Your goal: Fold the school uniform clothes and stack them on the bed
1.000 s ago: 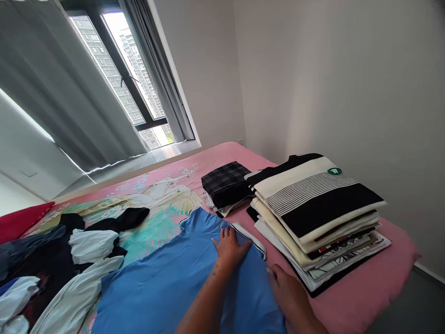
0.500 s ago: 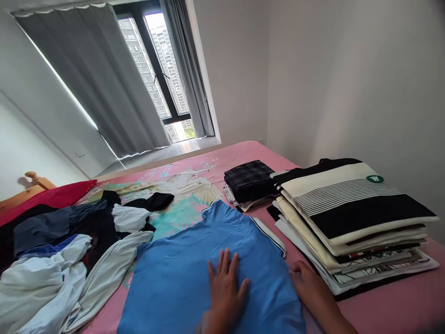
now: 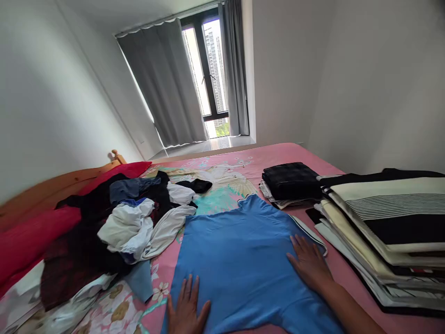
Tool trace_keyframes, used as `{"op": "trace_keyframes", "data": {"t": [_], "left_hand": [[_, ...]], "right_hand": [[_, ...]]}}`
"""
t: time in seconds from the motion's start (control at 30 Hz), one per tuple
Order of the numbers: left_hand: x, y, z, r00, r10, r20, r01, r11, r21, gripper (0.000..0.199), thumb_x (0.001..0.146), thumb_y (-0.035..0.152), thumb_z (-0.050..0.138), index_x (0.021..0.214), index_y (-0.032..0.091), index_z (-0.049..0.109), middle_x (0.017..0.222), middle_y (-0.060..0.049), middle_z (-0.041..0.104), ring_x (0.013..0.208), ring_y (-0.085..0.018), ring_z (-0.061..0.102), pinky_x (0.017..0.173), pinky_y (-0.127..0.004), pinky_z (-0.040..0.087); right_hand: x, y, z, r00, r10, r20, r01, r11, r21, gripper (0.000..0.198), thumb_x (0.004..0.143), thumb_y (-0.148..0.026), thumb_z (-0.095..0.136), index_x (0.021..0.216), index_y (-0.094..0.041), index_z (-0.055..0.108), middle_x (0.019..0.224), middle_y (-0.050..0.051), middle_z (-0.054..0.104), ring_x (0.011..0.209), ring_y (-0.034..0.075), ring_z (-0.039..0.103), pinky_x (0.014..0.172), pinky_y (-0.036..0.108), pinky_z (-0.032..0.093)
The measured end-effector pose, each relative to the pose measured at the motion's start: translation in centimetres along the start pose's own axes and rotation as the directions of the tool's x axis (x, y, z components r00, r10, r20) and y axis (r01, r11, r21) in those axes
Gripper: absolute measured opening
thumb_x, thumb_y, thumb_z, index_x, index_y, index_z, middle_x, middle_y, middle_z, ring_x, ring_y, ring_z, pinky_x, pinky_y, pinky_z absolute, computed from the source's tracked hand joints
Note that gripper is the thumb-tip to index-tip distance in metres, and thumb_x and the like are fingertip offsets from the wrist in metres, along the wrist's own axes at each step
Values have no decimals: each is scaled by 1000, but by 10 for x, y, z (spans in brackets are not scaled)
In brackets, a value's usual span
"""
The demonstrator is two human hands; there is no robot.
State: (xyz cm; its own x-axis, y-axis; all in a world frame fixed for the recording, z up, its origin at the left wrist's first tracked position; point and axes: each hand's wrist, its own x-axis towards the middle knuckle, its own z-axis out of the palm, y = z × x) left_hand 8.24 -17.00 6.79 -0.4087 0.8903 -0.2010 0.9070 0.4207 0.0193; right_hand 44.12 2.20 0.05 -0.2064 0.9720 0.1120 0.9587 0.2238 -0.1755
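A blue shirt lies spread across a pink bed. The left hand presses its near left edge, the right hand its right side; both are palm down, fingers apart, gripping nothing. Smoothing probably goes best with flat palms drawn lightly outward, especially over the creases at the near right. A loose clothes heap crowds the left; a folded stack limits room rightward, with a dark plaid pile beyond.
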Motion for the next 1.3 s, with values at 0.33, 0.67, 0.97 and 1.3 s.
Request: {"op": "trace_keyframes", "data": {"t": [0.33, 0.67, 0.97, 1.3], "left_hand": [[-37, -38, 6, 977, 19, -211, -10, 999, 45, 54, 88, 42, 32, 140, 26, 33, 151, -2, 20, 140, -22, 18, 111, -52, 14], [-51, -88, 48, 931, 261, -256, -278, 960, -32, 56, 83, 46, 42, 136, 27, 40, 148, 1, 29, 138, -20, 23, 114, -44, 13], [-45, -123, 96, 695, 359, -623, -505, 860, -68, 54, 81, 21, 45, 134, 31, 41, 140, -4, 45, 129, -26, 39, 107, -51, 26], [-38, -123, 101, 613, 378, -694, -525, 851, -1, 61, 77, 13, 42, 135, 31, 36, 135, -8, 50, 124, -30, 45, 101, -53, 33]], "right_hand": [[-36, -59, -33, 995, -95, 1, 95, 995, -9, 57, 89, -44, 27, 141, -19, 32, 150, 8, 24, 139, 25, 14, 110, 53, 11], [-148, 45, -23, 988, 50, -145, -9, 964, 267, 51, 84, -51, 39, 114, -16, 61, 124, 12, 58, 118, 26, 49, 103, 40, 35], [-204, 21, -23, 892, 446, 69, -387, 676, 627, 50, 71, -65, 46, 73, -20, 67, 79, 8, 70, 77, 25, 63, 73, 33, 48], [-201, -11, -47, 879, 445, 172, -350, 357, 866, 38, 64, -56, 53, 57, -18, 56, 54, -1, 56, 57, 16, 51, 56, 25, 41]]}}
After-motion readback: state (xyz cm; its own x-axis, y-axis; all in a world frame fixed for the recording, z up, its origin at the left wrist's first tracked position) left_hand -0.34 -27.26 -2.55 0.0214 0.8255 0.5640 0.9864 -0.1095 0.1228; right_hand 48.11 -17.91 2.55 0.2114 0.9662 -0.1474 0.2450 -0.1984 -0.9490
